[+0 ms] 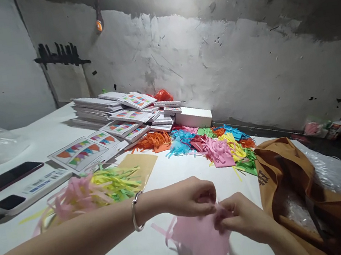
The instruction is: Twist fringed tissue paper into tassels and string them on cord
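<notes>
Both hands meet over a sheet of pink tissue paper with thin strips at its left edge. My left hand, with a silver bangle at the wrist, pinches its upper edge. Close beside it, my right hand grips the same edge, fingers closed. The sheet hangs below the fingers above the white table. Left of it, partly behind my left forearm, lies a bunch of pink, yellow and green paper fringe on a tan envelope. Bundles of coloured fringe spread out beyond my hands.
Stacked printed cards and a white box stand at the back by the wall. A phone and a white device lie at left. At right is an open brown bag beside clear plastic.
</notes>
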Tool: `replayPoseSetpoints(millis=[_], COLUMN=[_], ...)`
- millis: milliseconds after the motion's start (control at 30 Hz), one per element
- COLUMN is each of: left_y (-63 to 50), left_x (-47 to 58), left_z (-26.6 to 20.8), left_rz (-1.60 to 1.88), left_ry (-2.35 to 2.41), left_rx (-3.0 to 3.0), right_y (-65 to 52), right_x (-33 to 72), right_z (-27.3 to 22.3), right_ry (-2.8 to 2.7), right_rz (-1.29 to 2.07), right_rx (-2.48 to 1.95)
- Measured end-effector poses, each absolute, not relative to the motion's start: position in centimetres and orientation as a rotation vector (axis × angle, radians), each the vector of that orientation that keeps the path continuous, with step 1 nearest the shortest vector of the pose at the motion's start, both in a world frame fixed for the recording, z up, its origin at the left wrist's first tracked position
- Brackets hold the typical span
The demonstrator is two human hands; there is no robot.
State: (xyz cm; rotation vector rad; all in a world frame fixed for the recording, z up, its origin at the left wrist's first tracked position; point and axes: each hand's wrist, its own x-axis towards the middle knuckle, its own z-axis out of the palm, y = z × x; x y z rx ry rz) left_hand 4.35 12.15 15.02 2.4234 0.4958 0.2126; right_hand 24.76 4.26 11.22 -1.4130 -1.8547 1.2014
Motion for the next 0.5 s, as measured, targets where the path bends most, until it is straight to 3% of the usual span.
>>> replayPoseSetpoints(millis=[233, 500], left_y=[13.5, 14.8], left_x=[3.7, 5.8], left_z=[9.8, 7.1], left_rz=[-0.26, -0.129], left_ry=[0.588, 0.387], left_rx=[1.81, 1.642], right_y=[4.7, 7.1], right_x=[26.9, 32.6], right_z=[10.6, 9.7], right_ry=[-1.826, -1.74], right_rz=[1.029, 0.903], right_rx=[-1.482, -1.512])
